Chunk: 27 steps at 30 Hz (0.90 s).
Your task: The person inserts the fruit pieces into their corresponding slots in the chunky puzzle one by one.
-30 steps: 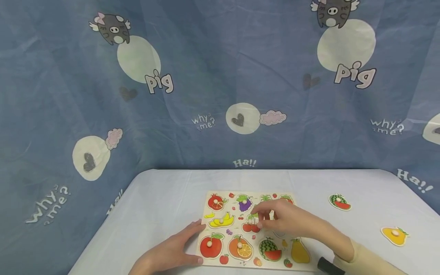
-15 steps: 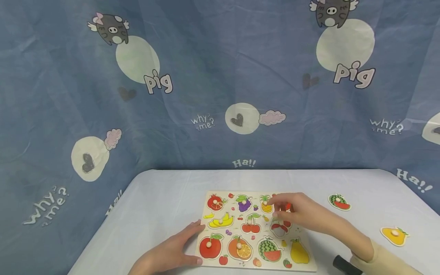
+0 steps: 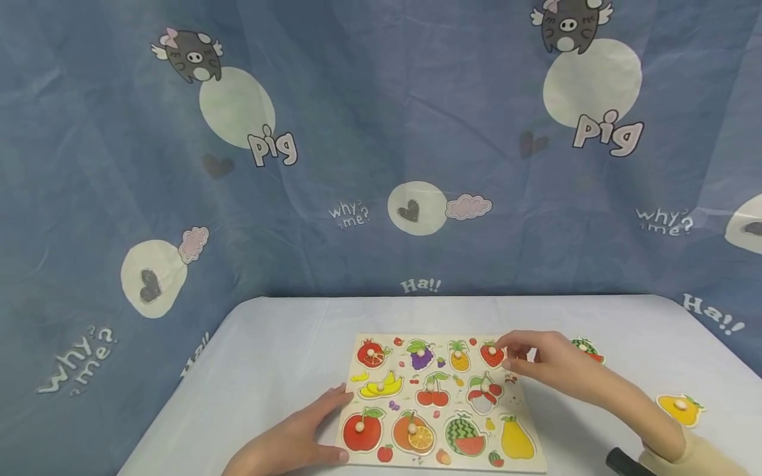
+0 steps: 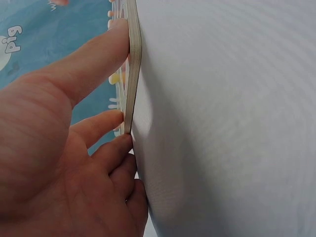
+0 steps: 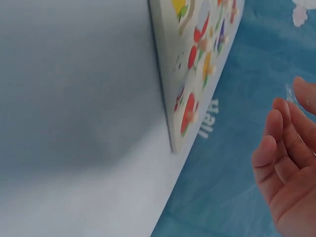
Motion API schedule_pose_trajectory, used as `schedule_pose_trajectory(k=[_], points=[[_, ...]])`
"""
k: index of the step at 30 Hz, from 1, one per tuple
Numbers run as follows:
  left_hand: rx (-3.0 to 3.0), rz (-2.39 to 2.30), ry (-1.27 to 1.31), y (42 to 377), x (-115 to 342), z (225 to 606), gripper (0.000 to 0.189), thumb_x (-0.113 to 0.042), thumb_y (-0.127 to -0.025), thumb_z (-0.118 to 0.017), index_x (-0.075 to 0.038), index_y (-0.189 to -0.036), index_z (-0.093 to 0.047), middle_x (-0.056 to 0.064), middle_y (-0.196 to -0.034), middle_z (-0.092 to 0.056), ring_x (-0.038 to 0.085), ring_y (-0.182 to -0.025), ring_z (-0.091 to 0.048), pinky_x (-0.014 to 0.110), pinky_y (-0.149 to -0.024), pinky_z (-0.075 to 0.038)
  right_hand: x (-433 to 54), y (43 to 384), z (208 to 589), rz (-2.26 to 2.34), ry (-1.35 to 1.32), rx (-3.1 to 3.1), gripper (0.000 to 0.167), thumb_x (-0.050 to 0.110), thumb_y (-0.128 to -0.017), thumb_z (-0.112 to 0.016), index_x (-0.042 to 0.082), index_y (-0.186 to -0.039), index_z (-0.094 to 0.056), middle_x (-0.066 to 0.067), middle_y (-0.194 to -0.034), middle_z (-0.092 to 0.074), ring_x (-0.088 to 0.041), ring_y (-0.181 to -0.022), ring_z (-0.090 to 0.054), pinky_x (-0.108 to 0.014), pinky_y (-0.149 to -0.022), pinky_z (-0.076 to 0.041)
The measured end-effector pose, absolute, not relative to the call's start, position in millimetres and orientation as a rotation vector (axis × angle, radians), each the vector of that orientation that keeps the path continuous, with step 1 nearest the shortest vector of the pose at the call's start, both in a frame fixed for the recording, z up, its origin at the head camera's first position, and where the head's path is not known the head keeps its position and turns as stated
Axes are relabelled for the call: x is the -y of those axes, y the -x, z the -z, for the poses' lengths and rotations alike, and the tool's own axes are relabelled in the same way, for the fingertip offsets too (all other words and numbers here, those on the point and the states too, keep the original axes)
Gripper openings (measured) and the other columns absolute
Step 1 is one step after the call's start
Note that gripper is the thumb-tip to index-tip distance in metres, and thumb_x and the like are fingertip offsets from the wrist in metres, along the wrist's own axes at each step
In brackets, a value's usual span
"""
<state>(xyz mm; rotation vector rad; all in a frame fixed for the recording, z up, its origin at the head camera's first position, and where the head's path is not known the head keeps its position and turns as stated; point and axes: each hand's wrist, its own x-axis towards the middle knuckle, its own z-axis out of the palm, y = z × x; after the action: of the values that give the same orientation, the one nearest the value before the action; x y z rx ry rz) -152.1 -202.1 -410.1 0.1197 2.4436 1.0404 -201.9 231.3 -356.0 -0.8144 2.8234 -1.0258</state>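
Note:
A wooden fruit puzzle board [image 3: 526, 406] lies on the white table, with several knobbed fruit pieces seated in it. My left hand [image 3: 297, 433] rests at its left side, thumb and fingertips against the board's edge [image 4: 132, 74]. Off the upper right corner hovers my right hand [image 3: 550, 360], fingers loosely bent, nothing between them in the right wrist view. It is nearest the strawberry piece [image 3: 491, 357]. The watermelon picture [image 3: 464, 435] and pear picture [image 3: 516, 439] in the front row show no knobs.
To the right of the board lie a loose watermelon piece [image 3: 586, 347], partly behind the right hand, and a yellow pear-like piece [image 3: 680, 410], partly behind the forearm. A blue curtain [image 3: 333, 145] with pig prints hangs behind the table.
My right hand has moved right across the board, from over the cherries past the radish-like piece to beyond the strawberry. The left hand has stayed at the board's edge.

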Motion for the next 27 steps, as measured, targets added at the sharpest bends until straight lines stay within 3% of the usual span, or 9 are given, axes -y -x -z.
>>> schedule_pose_trajectory(k=[27], points=[[-2.440,-1.047,-0.133,151,201,409,0.090,-0.037,-0.070,-0.087,-0.027,-0.148,-0.043,0.014,-0.157,-0.029,0.038,-0.132,-0.035,0.068,-0.100,-0.037,-297,219,371,1.004,0.725,-3.047,0.024,0.020,-0.091,-0.072,0.009,-0.112,-0.070,0.012,-0.085,-0.062,-0.005,-0.076,-0.055,-0.025,-0.061,-0.049]])
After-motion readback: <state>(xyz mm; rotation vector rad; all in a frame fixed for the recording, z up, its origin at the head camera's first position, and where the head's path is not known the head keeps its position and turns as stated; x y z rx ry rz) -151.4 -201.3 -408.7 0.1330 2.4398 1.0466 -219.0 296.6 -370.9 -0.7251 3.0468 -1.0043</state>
